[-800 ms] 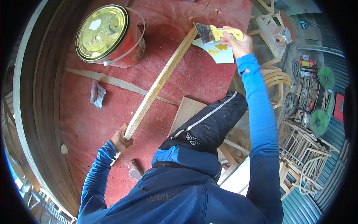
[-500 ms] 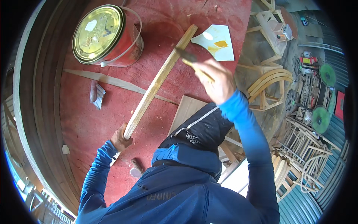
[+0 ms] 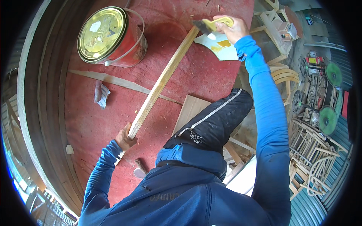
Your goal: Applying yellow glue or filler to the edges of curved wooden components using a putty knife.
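Observation:
A long pale wooden strip lies slanted across the red table. My left hand grips its near end. My right hand holds a yellow-handled brush, with the dark bristles at the far end of the strip. Beside that end lies a white curved piece with yellow smears on it. A large red tin with a gold lid stands at the far left of the table.
A thin curved wood sliver and a small crumpled wrapper lie on the table. A pale board sits by my raised knee. Stacked wooden chair parts and green discs fill the floor at right.
My right hand with the brush went from the white piece down along the strip, then back up to its far end. The left hand stayed on the near end.

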The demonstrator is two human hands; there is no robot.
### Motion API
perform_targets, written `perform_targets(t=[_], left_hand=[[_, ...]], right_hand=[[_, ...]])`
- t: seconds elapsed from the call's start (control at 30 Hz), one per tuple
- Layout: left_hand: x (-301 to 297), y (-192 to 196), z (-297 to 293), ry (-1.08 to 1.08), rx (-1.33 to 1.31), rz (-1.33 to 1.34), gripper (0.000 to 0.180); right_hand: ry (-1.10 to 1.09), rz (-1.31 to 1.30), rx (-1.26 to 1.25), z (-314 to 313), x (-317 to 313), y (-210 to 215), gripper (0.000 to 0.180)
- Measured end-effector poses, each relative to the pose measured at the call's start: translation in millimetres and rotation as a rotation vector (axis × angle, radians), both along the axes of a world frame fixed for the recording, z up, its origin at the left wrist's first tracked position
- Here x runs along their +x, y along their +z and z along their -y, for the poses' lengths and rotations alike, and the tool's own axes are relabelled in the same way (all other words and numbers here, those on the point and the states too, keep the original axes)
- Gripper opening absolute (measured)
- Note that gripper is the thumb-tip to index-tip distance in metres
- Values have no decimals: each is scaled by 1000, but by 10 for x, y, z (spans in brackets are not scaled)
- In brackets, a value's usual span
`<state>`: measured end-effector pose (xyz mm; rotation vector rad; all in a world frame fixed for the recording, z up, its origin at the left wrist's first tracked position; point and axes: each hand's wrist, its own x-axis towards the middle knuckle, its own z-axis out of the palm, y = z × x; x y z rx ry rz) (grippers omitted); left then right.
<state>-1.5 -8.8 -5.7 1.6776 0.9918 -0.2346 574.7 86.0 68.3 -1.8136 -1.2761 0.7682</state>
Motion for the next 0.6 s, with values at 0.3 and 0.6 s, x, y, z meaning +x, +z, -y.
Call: perform_targets(t=[0.3, 0.6], left_hand=[[43, 129, 27, 3, -51, -68, 39], [340, 110, 338, 21, 57, -226, 43]], right_hand=[[233, 57, 90, 1136, -1360, 630, 21], [90, 287, 130, 507, -483, 476, 21]])
